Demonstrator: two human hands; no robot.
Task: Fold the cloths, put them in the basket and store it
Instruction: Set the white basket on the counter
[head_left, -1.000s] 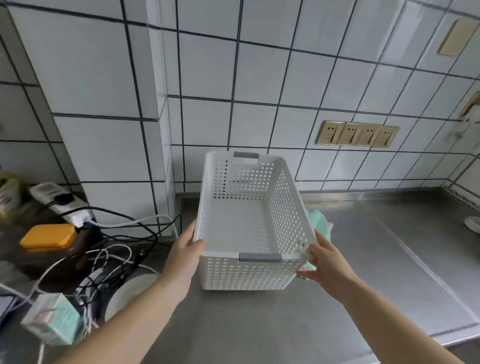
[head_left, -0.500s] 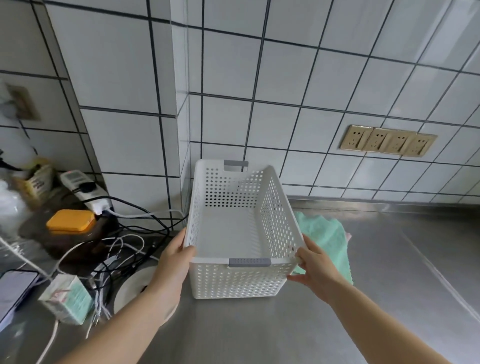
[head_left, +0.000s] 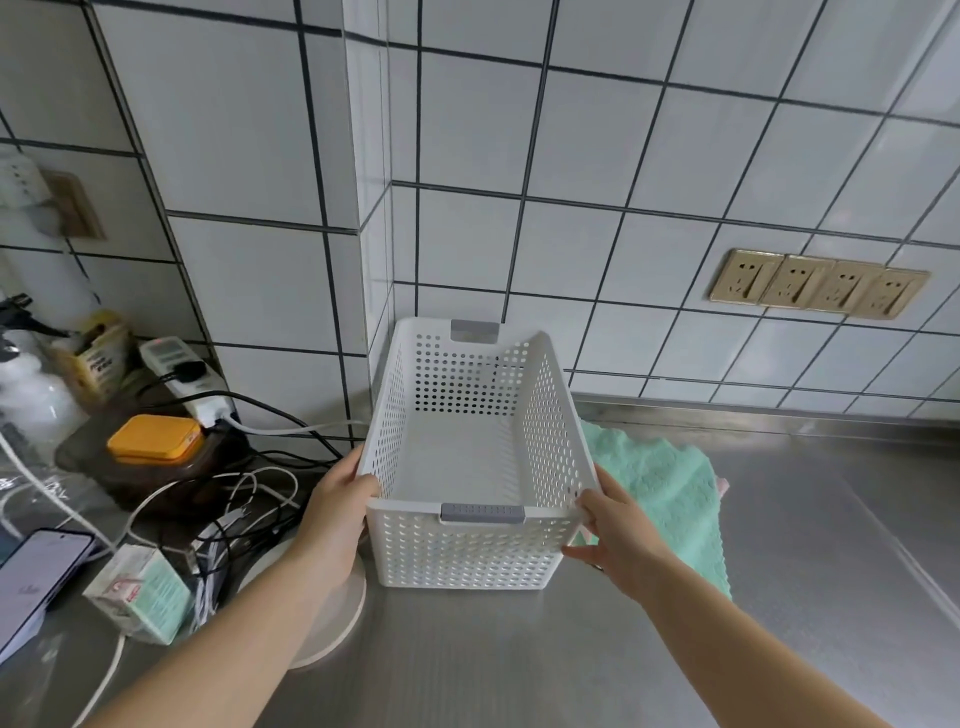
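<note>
While both hands grip the near corners of the white perforated plastic basket (head_left: 470, 457), left hand (head_left: 332, 514) and right hand (head_left: 618, 530) should set it flat on the steel counter (head_left: 519, 654), clear of the mint-green fluffy cloth (head_left: 660, 488) lying unfolded beside it.

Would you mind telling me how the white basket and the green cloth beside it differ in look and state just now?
The white basket is rigid, perforated plastic; the green cloth is soft and textured. The basket stands upright, gripped by the left hand and right hand; the cloth lies flat, untouched. The basket is empty; the cloth is outside it. Both sit on the steel counter.
</note>
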